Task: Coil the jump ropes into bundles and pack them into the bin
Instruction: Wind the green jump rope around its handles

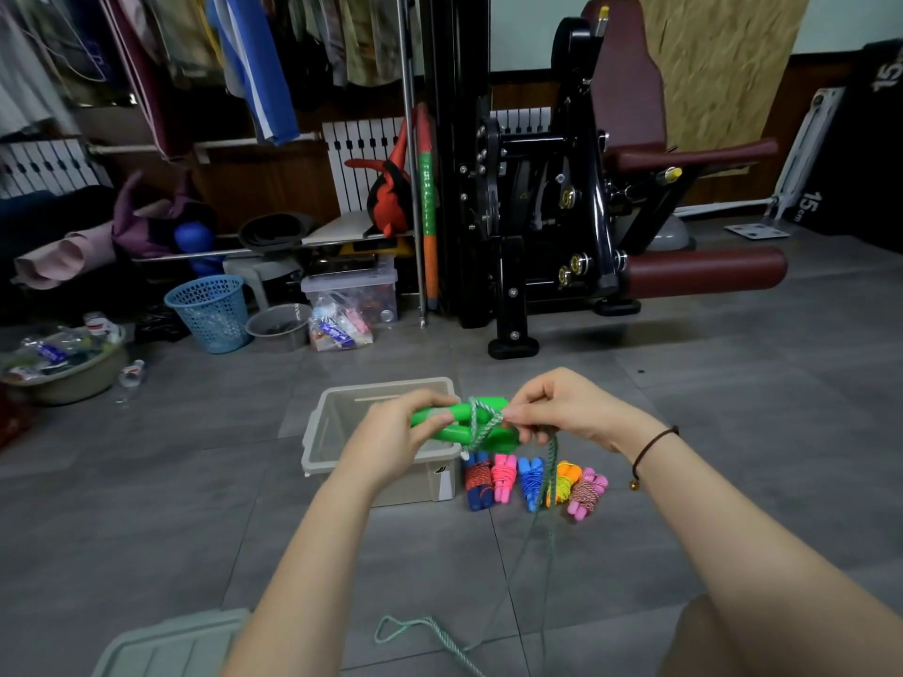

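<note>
Two green handles [452, 434] lie side by side at frame centre, gripped in your left hand [400, 442]. Your right hand [557, 408] pinches the rope [481, 422] mid-wrap. Slack trails to the lower frame, so wind it all on before reaching for the bin [386, 385] just behind.

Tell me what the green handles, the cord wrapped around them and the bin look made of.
The green handles look like moulded plastic: smooth, glossy, with light glints along them. The cord is braided or twisted fibre, matte, with pale green and white strands showing; which fibre is unclear. The bin looks like stiff plastic, semi-matte beige-grey, with a moulded rolled rim and thin walls.
</note>
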Demonstrator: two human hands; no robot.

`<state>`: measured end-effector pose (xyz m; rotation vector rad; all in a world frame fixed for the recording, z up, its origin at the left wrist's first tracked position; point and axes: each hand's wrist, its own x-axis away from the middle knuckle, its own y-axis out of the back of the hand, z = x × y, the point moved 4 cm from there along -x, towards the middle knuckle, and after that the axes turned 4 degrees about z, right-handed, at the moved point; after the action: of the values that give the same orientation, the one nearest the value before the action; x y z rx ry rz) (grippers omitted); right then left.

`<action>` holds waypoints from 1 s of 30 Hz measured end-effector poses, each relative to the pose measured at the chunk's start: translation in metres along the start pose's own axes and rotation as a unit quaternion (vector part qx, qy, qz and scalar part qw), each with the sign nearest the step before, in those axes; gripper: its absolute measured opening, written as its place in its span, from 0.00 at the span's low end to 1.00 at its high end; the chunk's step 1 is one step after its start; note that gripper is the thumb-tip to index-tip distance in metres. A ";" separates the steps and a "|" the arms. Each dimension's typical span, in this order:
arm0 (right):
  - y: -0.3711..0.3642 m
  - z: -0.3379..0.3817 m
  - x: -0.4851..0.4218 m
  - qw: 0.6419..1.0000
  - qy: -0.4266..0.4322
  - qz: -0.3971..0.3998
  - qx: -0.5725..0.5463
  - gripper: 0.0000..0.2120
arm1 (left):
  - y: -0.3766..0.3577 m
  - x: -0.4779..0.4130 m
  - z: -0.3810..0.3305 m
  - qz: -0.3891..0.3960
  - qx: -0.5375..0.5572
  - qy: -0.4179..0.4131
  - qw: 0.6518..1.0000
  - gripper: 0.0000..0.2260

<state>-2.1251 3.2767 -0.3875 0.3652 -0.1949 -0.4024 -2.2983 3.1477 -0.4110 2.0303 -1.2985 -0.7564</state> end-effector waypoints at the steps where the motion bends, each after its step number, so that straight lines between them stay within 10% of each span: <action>1: 0.002 -0.001 -0.001 1.000 0.006 -0.016 0.007 0.07 | -0.002 0.001 -0.003 0.018 0.000 -0.008 1.000 0.07; 11: -0.005 -0.003 -0.003 1.000 0.005 -0.003 0.009 0.15 | -0.014 0.013 -0.028 0.148 0.256 0.017 0.955 0.19; 19: 0.023 -0.013 -0.002 0.985 0.020 -0.101 -0.137 0.07 | 0.013 0.009 -0.006 -0.098 0.675 0.116 0.722 0.13; 25: 0.005 -0.018 -0.002 0.994 -0.045 0.009 -0.094 0.07 | 0.013 0.004 0.019 -0.121 0.642 0.082 0.753 0.05; 30: -0.018 -0.002 0.002 0.994 -0.052 0.088 -0.026 0.09 | 0.021 0.006 0.033 -0.208 0.392 0.093 0.891 0.04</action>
<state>-2.1287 3.2611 -0.3963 0.2729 -0.3145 -0.2519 -2.3330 3.1289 -0.4180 3.0062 -1.1663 -0.1739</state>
